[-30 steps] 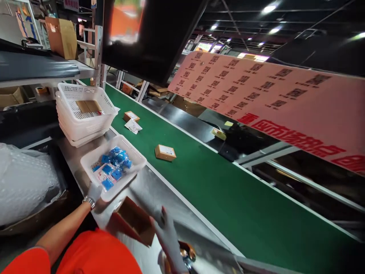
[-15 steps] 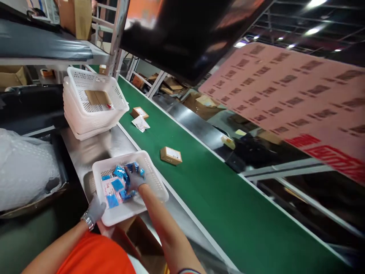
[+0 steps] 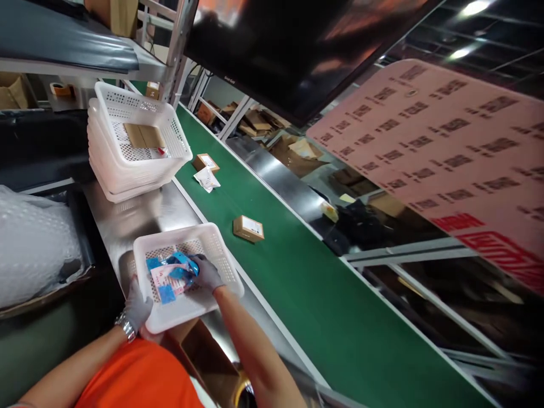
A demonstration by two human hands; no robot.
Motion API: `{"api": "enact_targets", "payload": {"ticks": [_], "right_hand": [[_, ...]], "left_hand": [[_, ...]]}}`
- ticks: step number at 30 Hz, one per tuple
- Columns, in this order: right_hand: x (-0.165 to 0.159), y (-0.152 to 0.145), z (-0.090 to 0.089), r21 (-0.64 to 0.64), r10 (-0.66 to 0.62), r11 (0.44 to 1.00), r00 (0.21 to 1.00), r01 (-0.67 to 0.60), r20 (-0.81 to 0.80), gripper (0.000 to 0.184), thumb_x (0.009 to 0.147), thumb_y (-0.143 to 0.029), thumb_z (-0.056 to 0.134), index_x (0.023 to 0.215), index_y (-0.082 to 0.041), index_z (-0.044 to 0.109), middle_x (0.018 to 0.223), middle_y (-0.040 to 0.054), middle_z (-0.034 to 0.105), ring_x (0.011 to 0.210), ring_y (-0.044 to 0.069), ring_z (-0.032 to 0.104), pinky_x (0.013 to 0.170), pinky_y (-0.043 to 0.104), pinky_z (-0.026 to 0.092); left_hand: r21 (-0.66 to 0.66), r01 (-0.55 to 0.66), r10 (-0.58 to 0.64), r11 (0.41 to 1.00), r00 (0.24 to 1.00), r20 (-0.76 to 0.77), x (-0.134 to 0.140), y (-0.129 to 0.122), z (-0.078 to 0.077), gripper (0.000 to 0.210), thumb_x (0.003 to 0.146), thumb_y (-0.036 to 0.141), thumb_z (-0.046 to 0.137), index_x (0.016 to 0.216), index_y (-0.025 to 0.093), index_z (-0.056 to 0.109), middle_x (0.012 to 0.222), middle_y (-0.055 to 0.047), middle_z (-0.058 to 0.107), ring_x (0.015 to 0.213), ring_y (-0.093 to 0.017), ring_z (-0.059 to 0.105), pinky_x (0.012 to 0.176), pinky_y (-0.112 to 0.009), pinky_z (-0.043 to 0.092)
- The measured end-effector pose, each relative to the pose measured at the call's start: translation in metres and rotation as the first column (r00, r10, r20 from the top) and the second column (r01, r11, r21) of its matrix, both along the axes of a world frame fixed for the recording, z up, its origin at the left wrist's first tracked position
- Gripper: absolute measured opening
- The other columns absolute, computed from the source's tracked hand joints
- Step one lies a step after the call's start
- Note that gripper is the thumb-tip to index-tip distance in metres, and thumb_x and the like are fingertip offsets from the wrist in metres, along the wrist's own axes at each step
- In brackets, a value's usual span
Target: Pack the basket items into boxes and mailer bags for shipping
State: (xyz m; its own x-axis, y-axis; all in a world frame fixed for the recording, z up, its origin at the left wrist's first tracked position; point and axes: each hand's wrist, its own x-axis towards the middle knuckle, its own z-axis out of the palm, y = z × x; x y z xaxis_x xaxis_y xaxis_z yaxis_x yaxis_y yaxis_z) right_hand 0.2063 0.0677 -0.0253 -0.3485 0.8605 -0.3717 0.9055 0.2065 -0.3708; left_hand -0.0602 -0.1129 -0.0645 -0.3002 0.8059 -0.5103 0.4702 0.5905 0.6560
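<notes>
Tabletop: a bare steel tabletop (image 3: 144,212), scuffed and shiny, running along the left edge of the green belt (image 3: 306,272).
Belt: a green belt with a white border; on it, to the right of the near basket, lies a small cardboard box (image 3: 248,228) with a white label.
Further up the belt: a second labelled box (image 3: 205,162) with a loose paper slip (image 3: 207,179) just beside it.
Near basket: a white perforated basket (image 3: 221,255) on the tabletop, holding blue packets (image 3: 166,293) and a white card with red print.
Left hand: the gloved left hand (image 3: 136,306) grips the basket's near left rim, fingers closed on it; a metal watch sits at the wrist.
Right hand: the gloved right hand (image 3: 205,273) is inside the basket, fingers closed on a bunch of the blue packets.
Beyond the basket: a stack of white baskets (image 3: 123,175), the top one holding flat brown cardboard.
Left of the basket: a roll of bubble wrap (image 3: 34,243).
Overhead: a dark screen (image 3: 297,51), and a pink sheet (image 3: 442,147) printed with rows of codes and large red characters, too blurred to read.
Labels: none legible.
</notes>
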Motion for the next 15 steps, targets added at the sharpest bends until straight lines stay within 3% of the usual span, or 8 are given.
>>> {"api": "enact_targets", "payload": {"ticks": [2,4,5,7,9,11,13,15], "right_hand": [[0.006,-0.008,0.009,0.014,-0.010,1.000,0.998,0.010,-0.056,0.070,0.081,-0.021,0.084,0.151,-0.029,0.077,0.151,0.0102,0.078,0.132,0.033,0.075,0.118,0.045,0.060],[0.010,-0.015,0.020,0.052,-0.018,0.998,0.991,0.026,-0.136,0.071,0.080,-0.019,0.082,0.150,-0.027,0.077,0.153,0.0115,0.077,0.134,0.032,0.074,0.120,0.045,0.060],[0.011,-0.019,0.027,0.072,-0.015,0.997,0.984,0.028,-0.177,0.071,0.079,-0.020,0.083,0.150,-0.026,0.078,0.155,0.0128,0.075,0.135,0.032,0.074,0.121,0.046,0.060],[0.010,-0.027,0.043,0.104,0.002,0.994,0.966,0.025,-0.257,0.071,0.080,-0.027,0.089,0.150,-0.024,0.078,0.156,0.0151,0.074,0.137,0.034,0.074,0.124,0.047,0.058],[0.009,-0.036,0.059,0.130,0.008,0.991,0.948,0.035,-0.318,0.070,0.080,-0.037,0.093,0.148,-0.024,0.079,0.156,0.0159,0.074,0.138,0.036,0.074,0.125,0.049,0.058],[0.011,-0.046,0.075,0.168,-0.023,0.982,0.933,0.089,-0.360,0.067,0.081,-0.043,0.094,0.144,-0.024,0.081,0.156,0.0165,0.074,0.138,0.037,0.074,0.124,0.051,0.059],[0.021,-0.057,0.088,0.216,-0.074,0.961,0.913,0.173,-0.401,0.064,0.083,-0.047,0.092,0.142,-0.023,0.082,0.155,0.0173,0.075,0.138,0.038,0.074,0.124,0.054,0.059],[0.038,-0.074,0.097,0.262,-0.130,0.926,0.880,0.273,-0.456,0.066,0.082,-0.050,0.091,0.141,-0.021,0.081,0.155,0.0190,0.075,0.139,0.039,0.074,0.125,0.057,0.058]], "left_hand": [[0.182,0.085,-0.056,0.980,0.986,-0.156,-0.003,0.007,0.008,0.100,0.094,0.022,0.078,0.181,0.004,0.032,0.190,-0.034,0.032,0.180,-0.041,0.032,0.147,-0.054,0.034],[0.339,0.240,-0.149,0.910,0.951,-0.271,-0.006,0.021,0.023,0.100,0.090,0.028,0.085,0.179,0.009,0.042,0.193,-0.029,0.030,0.184,-0.043,0.020,0.151,-0.060,0.020],[0.375,0.323,-0.219,0.869,0.931,-0.293,-0.008,0.031,0.032,0.098,0.089,0.030,0.088,0.177,0.012,0.048,0.192,-0.027,0.034,0.183,-0.042,0.022,0.151,-0.060,0.019],[0.353,0.467,-0.389,0.810,0.880,-0.272,-0.009,0.053,0.050,0.085,0.089,0.030,0.091,0.168,0.017,0.062,0.183,-0.024,0.052,0.175,-0.041,0.043,0.146,-0.055,0.033],[0.256,0.562,-0.521,0.787,0.827,-0.214,-0.009,0.074,0.066,0.048,0.093,0.026,0.086,0.140,0.018,0.082,0.152,-0.021,0.079,0.147,-0.038,0.072,0.128,-0.046,0.053],[0.182,0.591,-0.561,0.786,0.805,-0.193,-0.011,0.090,0.078,0.017,0.101,0.020,0.074,0.110,0.018,0.089,0.116,-0.017,0.089,0.117,-0.033,0.083,0.110,-0.040,0.061],[0.174,0.582,-0.549,0.794,0.810,-0.205,-0.016,0.099,0.084,0.022,0.105,0.018,0.068,0.097,0.017,0.088,0.099,-0.015,0.088,0.103,-0.029,0.083,0.101,-0.036,0.060],[0.201,0.541,-0.506,0.817,0.839,-0.200,-0.026,0.102,0.086,0.018,0.103,0.019,0.072,0.099,0.016,0.090,0.096,-0.014,0.088,0.098,-0.027,0.082,0.096,-0.033,0.059]]}}
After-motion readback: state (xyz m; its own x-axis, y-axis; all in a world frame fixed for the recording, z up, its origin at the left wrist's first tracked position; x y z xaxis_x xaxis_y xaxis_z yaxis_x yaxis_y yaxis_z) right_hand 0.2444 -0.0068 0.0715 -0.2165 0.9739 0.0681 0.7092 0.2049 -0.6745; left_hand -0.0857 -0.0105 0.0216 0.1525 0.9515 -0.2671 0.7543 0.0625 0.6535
